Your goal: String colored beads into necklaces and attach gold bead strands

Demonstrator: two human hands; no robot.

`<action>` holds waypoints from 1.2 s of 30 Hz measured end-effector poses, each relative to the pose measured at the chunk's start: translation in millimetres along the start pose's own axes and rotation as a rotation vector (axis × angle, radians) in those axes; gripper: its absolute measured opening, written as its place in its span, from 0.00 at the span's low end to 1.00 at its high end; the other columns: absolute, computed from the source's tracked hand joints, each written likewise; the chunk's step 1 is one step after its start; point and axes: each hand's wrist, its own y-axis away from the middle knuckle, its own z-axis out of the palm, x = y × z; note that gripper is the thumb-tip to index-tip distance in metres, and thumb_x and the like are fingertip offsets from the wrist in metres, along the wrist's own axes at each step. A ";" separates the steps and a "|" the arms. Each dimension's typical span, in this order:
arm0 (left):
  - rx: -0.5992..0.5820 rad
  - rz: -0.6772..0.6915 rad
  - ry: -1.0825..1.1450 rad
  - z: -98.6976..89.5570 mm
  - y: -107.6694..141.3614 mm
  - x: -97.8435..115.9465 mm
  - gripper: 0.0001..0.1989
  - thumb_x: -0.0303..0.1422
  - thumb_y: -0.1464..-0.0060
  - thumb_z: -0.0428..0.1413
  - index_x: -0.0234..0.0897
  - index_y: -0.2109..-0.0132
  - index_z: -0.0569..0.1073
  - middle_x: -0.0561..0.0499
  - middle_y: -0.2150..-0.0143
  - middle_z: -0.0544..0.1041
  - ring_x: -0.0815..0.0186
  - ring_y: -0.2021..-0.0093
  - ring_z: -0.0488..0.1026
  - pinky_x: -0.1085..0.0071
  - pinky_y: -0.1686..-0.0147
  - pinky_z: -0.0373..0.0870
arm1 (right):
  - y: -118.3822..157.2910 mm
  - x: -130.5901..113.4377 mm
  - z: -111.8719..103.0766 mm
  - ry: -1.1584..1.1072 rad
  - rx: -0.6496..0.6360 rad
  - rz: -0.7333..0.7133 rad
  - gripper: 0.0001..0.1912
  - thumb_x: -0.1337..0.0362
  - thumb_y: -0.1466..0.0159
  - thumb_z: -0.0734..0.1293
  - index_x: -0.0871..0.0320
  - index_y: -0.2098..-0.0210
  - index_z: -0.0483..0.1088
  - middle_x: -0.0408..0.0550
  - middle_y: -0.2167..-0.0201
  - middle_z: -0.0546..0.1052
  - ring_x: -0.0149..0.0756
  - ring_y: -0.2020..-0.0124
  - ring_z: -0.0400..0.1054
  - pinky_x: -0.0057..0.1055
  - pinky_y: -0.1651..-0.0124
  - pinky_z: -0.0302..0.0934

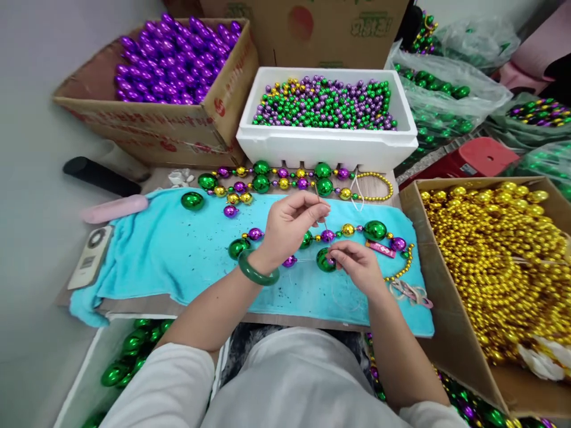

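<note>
My left hand (294,221), with a green bangle (257,268) at its wrist, pinches a thin needle-like stick (319,199) above the blue towel. Just below and to the right, my right hand (354,263) has its fingertips pinched on a small purple bead (331,260), beside a large green bead (325,260). A strand of green, purple and gold beads (348,230) lies across the towel behind my hands, partly hidden by my left hand. A loose purple bead (289,261) is near my left wrist.
Behind the towel (156,249) lie finished-looking bead strands (283,183), a white foam box (328,142) of small beads and a carton (147,128) of purple beads. A carton (450,291) of gold beads stands right. A phone-like device (90,257) lies left.
</note>
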 end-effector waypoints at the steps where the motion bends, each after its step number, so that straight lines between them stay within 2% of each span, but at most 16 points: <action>1: 0.001 0.001 0.017 -1.0 1.5 -2.4 0.06 0.35 0.45 0.59 0.38 0.67 0.74 0.53 0.71 0.75 0.72 0.72 0.72 0.74 0.71 0.70 | 0.6 -0.1 -0.9 -0.003 -0.005 0.000 0.12 0.55 0.44 0.71 0.58 0.71 0.73 0.45 0.77 0.76 0.28 0.81 0.62 0.26 0.79 0.58; 3: -0.084 -0.020 0.033 -2.3 7.4 -11.5 0.11 0.38 0.44 0.59 0.40 0.56 0.74 0.50 0.63 0.78 0.69 0.66 0.75 0.70 0.65 0.73 | 2.4 -0.4 -4.1 -0.027 0.000 -0.004 0.12 0.55 0.43 0.71 0.58 0.70 0.72 0.44 0.80 0.75 0.27 0.82 0.62 0.25 0.81 0.56; 5: -0.291 -0.051 -0.046 -0.8 17.8 -25.2 0.24 0.40 0.48 0.62 0.42 0.45 0.69 0.46 0.53 0.77 0.64 0.56 0.76 0.64 0.56 0.72 | 5.0 -1.9 -6.8 -0.095 0.018 -0.002 0.12 0.55 0.41 0.70 0.58 0.70 0.71 0.43 0.80 0.74 0.27 0.83 0.62 0.23 0.83 0.53; 6: -0.416 -0.058 -0.138 1.1 24.2 -32.9 0.29 0.41 0.51 0.64 0.43 0.43 0.67 0.44 0.50 0.76 0.61 0.52 0.75 0.61 0.52 0.70 | 6.5 -3.4 -7.7 -0.144 0.025 0.003 0.11 0.56 0.41 0.70 0.58 0.69 0.70 0.43 0.79 0.74 0.27 0.82 0.63 0.23 0.84 0.52; 8: -0.617 -0.058 -0.387 5.8 38.1 -47.7 0.30 0.42 0.55 0.67 0.42 0.45 0.69 0.44 0.48 0.76 0.55 0.47 0.72 0.56 0.47 0.65 | 9.7 -9.2 -8.5 -0.253 0.037 0.011 0.11 0.57 0.41 0.71 0.57 0.68 0.70 0.43 0.78 0.75 0.27 0.82 0.64 0.22 0.85 0.51; 10: -0.699 -0.048 -0.605 9.3 50.1 -59.3 0.26 0.41 0.54 0.66 0.41 0.48 0.71 0.45 0.49 0.77 0.53 0.46 0.71 0.53 0.44 0.61 | 13.1 -19.1 -9.8 -0.347 0.061 -0.010 0.10 0.58 0.41 0.71 0.57 0.68 0.70 0.43 0.78 0.74 0.28 0.81 0.65 0.21 0.85 0.50; 14: -0.706 -0.046 -0.800 3.3 61.6 -69.9 0.25 0.39 0.50 0.64 0.40 0.46 0.69 0.47 0.48 0.77 0.55 0.45 0.71 0.53 0.40 0.56 | 19.7 -47.4 -23.0 -0.469 0.159 -0.161 0.08 0.61 0.43 0.73 0.56 0.69 0.70 0.40 0.81 0.69 0.26 0.81 0.62 0.20 0.84 0.50; 19: -0.652 0.009 -0.938 -22.8 65.4 -76.1 0.33 0.45 0.50 0.63 0.38 0.41 0.65 0.41 0.43 0.73 0.50 0.42 0.68 0.47 0.36 0.48 | 21.6 -67.5 -55.5 -0.423 0.352 -0.312 0.09 0.61 0.45 0.73 0.55 0.71 0.70 0.38 0.82 0.63 0.25 0.84 0.52 0.23 0.86 0.41; 21: -0.627 0.008 -0.961 -33.5 69.6 -78.5 0.32 0.45 0.49 0.62 0.37 0.40 0.64 0.41 0.44 0.73 0.51 0.42 0.68 0.47 0.36 0.49 | 20.4 -64.8 -66.3 -0.360 0.432 -0.294 0.08 0.61 0.45 0.73 0.54 0.71 0.69 0.38 0.82 0.62 0.25 0.85 0.50 0.25 0.86 0.38; 25: -0.642 0.004 -1.083 -50.4 82.3 -82.0 0.25 0.41 0.45 0.58 0.38 0.42 0.67 0.41 0.49 0.76 0.52 0.47 0.71 0.48 0.39 0.52 | 17.3 -50.3 -79.0 -0.300 0.532 -0.200 0.09 0.61 0.48 0.73 0.54 0.73 0.69 0.38 0.82 0.62 0.25 0.84 0.51 0.24 0.85 0.39; 30: -0.631 0.099 -1.289 -76.4 91.9 -84.3 0.12 0.33 0.39 0.50 0.37 0.52 0.74 0.42 0.58 0.77 0.53 0.53 0.72 0.51 0.41 0.56 | 17.0 -39.4 -96.1 -0.247 0.637 -0.198 0.09 0.62 0.49 0.74 0.56 0.74 0.69 0.38 0.83 0.63 0.25 0.85 0.53 0.23 0.87 0.40; 33: -0.611 0.139 -1.375 -100.3 90.5 -80.4 0.13 0.35 0.38 0.47 0.38 0.54 0.75 0.42 0.59 0.77 0.54 0.55 0.72 0.53 0.43 0.58 | 16.6 -34.0 -106.4 -0.200 0.646 -0.185 0.09 0.62 0.48 0.73 0.56 0.74 0.69 0.39 0.84 0.64 0.25 0.85 0.54 0.23 0.88 0.41; 36: -0.609 0.152 -1.425 -125.7 86.8 -73.6 0.14 0.36 0.38 0.47 0.40 0.54 0.75 0.43 0.59 0.77 0.54 0.55 0.72 0.53 0.44 0.58 | 12.3 -21.8 -106.0 -0.173 0.601 -0.107 0.09 0.63 0.50 0.73 0.58 0.73 0.69 0.38 0.85 0.65 0.24 0.86 0.55 0.21 0.88 0.42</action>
